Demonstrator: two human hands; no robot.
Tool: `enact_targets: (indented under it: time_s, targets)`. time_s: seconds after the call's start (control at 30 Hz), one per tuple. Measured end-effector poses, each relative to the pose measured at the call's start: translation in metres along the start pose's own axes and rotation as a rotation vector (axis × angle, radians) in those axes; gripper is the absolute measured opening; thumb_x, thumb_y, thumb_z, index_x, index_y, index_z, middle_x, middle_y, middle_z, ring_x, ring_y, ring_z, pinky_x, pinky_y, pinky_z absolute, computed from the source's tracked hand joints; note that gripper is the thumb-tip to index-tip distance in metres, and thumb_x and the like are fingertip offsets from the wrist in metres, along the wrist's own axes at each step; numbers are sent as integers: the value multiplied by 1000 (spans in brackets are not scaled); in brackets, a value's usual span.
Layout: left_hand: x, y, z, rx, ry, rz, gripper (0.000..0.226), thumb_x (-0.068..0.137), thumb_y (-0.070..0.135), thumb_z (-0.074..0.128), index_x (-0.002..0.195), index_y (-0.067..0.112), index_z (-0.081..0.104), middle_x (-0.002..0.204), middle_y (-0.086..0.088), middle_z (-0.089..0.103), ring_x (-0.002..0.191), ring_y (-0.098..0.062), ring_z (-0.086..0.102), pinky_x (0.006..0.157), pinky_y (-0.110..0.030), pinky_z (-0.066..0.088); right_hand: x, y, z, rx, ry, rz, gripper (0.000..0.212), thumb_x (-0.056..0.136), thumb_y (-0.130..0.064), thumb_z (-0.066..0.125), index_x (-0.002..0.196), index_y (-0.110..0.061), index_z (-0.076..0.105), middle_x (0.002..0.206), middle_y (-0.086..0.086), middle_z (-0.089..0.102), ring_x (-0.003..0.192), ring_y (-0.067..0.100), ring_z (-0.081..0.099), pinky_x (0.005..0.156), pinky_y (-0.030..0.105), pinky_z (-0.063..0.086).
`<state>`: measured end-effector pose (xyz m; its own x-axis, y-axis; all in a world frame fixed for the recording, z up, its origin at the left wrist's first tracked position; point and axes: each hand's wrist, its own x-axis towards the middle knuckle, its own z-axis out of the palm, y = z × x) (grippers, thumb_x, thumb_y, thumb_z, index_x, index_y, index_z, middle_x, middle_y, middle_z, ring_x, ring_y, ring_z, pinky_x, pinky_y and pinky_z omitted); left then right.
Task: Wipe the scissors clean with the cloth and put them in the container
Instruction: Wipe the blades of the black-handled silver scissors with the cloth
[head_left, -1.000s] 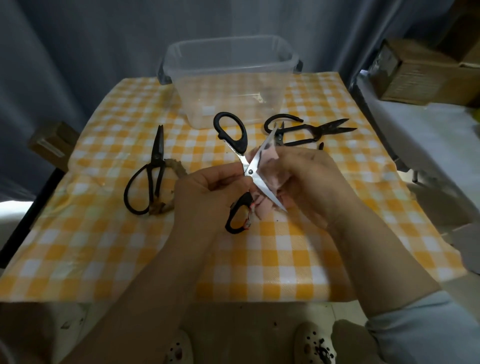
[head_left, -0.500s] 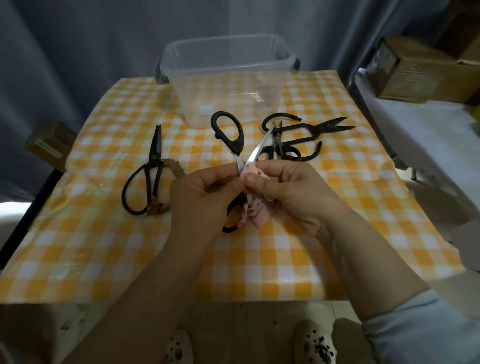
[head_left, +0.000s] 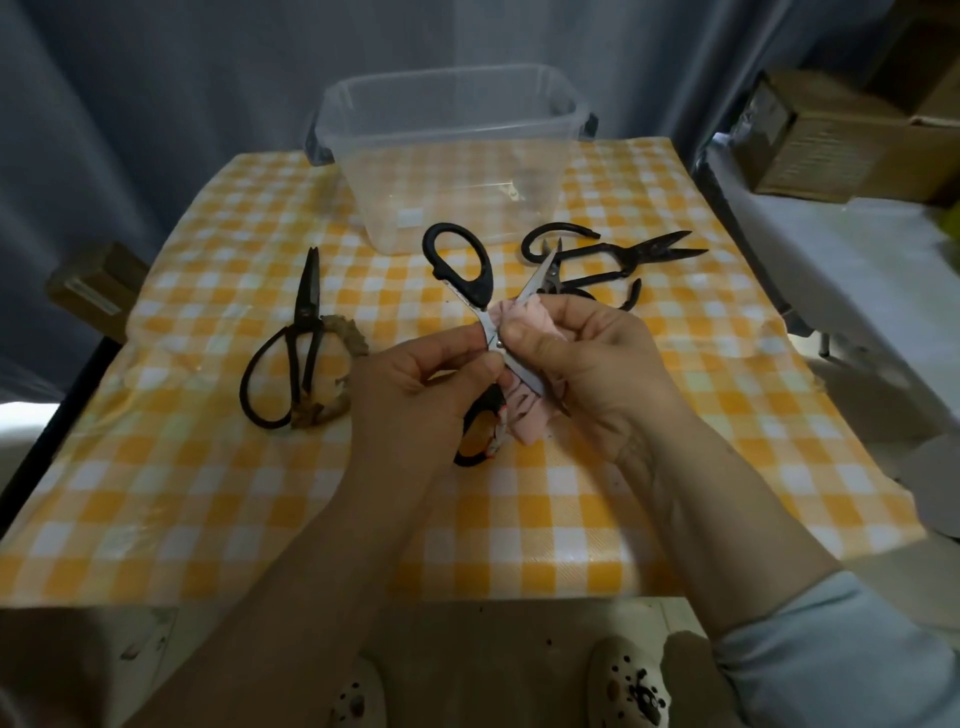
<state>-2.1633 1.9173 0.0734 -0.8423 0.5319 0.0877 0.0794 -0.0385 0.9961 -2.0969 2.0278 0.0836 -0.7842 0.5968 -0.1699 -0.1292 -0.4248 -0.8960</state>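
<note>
Our left hand (head_left: 415, 374) pinches the opened scissors (head_left: 488, 332) beside the pivot to steady them. Our right hand (head_left: 587, 358) clamps the pink cloth (head_left: 530, 317) round one blade for wiping. The container (head_left: 452, 83) stands well beyond our fingertips.

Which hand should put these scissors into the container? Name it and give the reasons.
Left. The left hand pinches the scissors near the pivot; the right hand holds the pink cloth against a blade. The container stands straight ahead, favouring neither, so the hand holding the scissors probably serves best.
</note>
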Motion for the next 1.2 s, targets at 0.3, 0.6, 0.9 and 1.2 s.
enact_targets:
  time_s: [0.3, 0.6, 0.9, 1.2]
  targets:
    - [1, -3, -2, -10, 5, -61, 25, 79, 3, 71, 81, 28, 71, 77, 10, 73, 79, -10, 70, 72, -21, 56, -1, 3, -3, 26, -23, 114, 26, 79, -5, 66, 103, 6, 65, 82, 17, 69, 68, 24, 63, 64, 32, 57]
    - [0, 1, -4, 101, -99, -2, 27, 79, 1, 70, 83, 27, 71, 80, -2, 72, 73, -22, 68, 72, -36, 58, 1, -10, -12, 110, 39, 119, 29, 69, -3, 69, 96, 7, 64, 74, 16, 71, 62, 24, 68, 57, 31, 57]
    - [3, 0, -7, 21, -137, -105, 16, 79, -2, 69, 87, 12, 71, 68, -13, 69, 53, -23, 63, 56, -31, 49, 10, -16, -17, 209, 205, 121, 22, 70, -6, 72, 90, 0, 67, 88, 18, 70, 80, 29, 68, 79, 41, 57]
    - [9, 2, -13, -207, -57, -277, 19, 77, 1, 66, 96, 1, 69, 71, -14, 69, 61, -24, 63, 63, -35, 54, 6, -19, -20, 72, 178, 138, 33, 76, -8, 69, 106, 5, 65, 95, 20, 71, 82, 30, 71, 70, 42, 58]
